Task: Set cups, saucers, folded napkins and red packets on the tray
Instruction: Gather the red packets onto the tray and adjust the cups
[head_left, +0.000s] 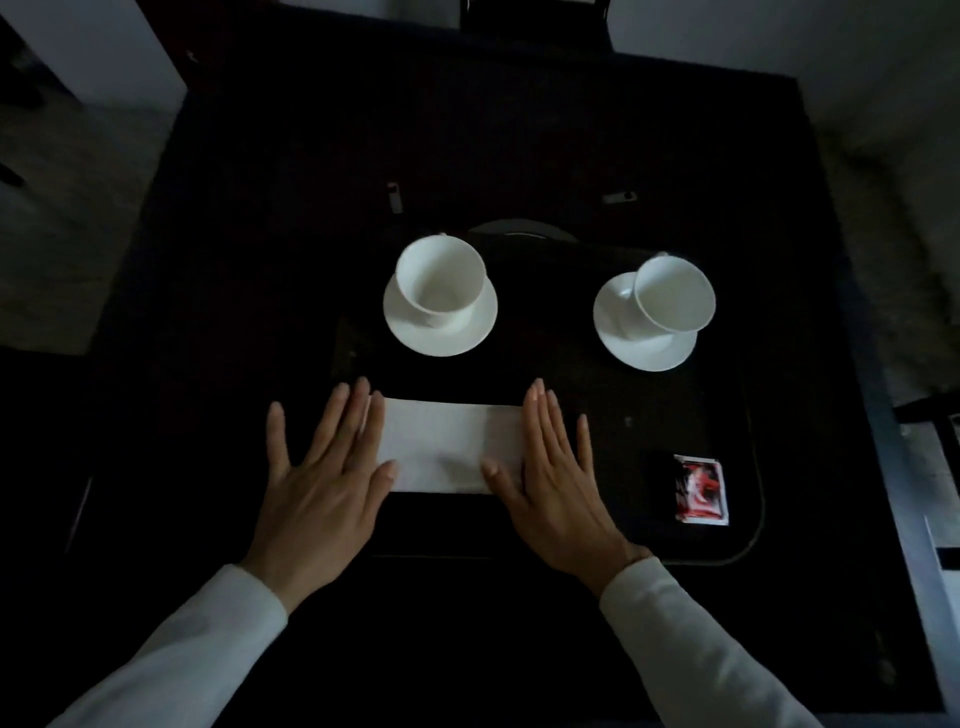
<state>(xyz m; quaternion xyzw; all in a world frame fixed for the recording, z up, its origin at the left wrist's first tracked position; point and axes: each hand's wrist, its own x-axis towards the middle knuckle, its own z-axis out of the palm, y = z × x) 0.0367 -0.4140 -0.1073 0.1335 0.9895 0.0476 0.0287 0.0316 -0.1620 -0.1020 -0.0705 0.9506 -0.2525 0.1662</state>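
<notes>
**Tray setting, late stage.** The left cup (439, 278) and right cup (675, 293) stand on the left saucer (441, 340) and right saucer (621, 338), at 11 and 1 o'clock of the dark tray (649, 405). The red packets (701, 491) lie stacked at 4 o'clock. The white napkin (441, 447) lies at 7 o'clock. The left hand (322, 467) and right hand (556, 467) press flat on its two ends, fingers straight, gripping nothing. Probably remaining: finishing this fold and adding a second napkin. The black surface (208, 260) stands in a dim room, with pale floor (78, 234) at 9 o'clock.

A dim dining room, seemingly domestic: a dark square surface (234, 260) carrying a tray (597, 499), a chair back (535, 18) at top centre, pale walls (779, 31), carpet (62, 218) at left.
</notes>
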